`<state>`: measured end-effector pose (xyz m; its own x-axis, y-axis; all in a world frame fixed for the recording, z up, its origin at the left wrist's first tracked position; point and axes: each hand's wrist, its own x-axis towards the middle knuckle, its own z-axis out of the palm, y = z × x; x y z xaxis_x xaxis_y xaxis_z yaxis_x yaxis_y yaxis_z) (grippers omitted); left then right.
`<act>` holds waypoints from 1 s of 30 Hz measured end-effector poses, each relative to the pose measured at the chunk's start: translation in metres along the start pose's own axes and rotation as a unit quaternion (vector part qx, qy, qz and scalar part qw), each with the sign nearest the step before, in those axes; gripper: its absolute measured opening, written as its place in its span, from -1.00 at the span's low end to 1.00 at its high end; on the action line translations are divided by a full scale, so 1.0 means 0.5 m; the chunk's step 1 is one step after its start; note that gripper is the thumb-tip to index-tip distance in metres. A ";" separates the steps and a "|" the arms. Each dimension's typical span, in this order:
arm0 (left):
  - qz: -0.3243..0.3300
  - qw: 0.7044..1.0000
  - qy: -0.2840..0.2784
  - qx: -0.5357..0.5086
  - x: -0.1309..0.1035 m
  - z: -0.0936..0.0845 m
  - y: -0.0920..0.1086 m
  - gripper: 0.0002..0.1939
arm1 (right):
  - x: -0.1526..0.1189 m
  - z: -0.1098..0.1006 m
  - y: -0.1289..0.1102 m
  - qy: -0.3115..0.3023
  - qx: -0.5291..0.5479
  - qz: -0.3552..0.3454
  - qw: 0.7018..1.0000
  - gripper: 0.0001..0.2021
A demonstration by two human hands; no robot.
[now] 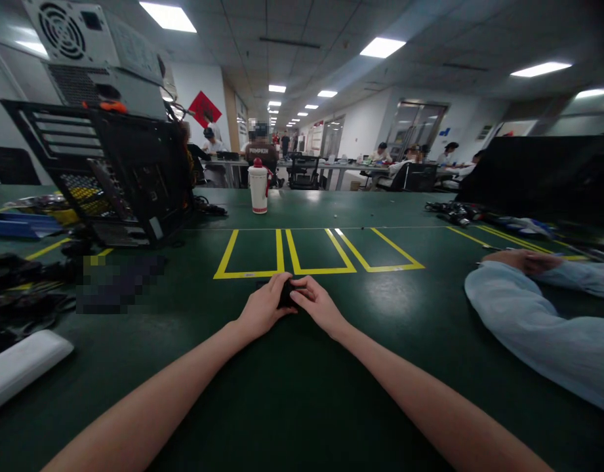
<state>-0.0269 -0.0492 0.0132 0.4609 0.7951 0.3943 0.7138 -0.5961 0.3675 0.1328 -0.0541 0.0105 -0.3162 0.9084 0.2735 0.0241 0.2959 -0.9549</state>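
Note:
A small black object [285,296] is held between both hands at the middle of the green table [292,400], just in front of the yellow tape outlines [321,271]. My left hand [266,305] curls round its left side, thumb low and fingers over the top. From the right, my right hand [319,305] pinches it with thumb and fingertips. Fingers cover much of the object, so its exact shape cannot be made out.
An open black computer case [129,177] with power supplies on top stands at the left, near dark cables [26,282] and a white object [29,367]. A white cup [258,189] stands beyond the tape. At the right rest a person's blue sleeves [542,328].

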 end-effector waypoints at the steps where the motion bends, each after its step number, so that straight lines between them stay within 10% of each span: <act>1: 0.003 1.000 0.001 0.001 -0.001 0.002 -0.002 -0.33 | 0.002 0.001 0.001 0.008 0.003 0.001 1.000 -0.83; 30: 0.013 1.000 -0.008 -0.002 -0.003 -0.002 0.002 -0.33 | 0.009 -0.004 0.012 -0.025 0.026 0.018 0.999 -0.79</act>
<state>-0.0272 -0.0510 0.0137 0.4873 0.7813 0.3899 0.6996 -0.6165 0.3611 0.1335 -0.0474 0.0061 -0.3635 0.9015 0.2349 -0.0135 0.2470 -0.9689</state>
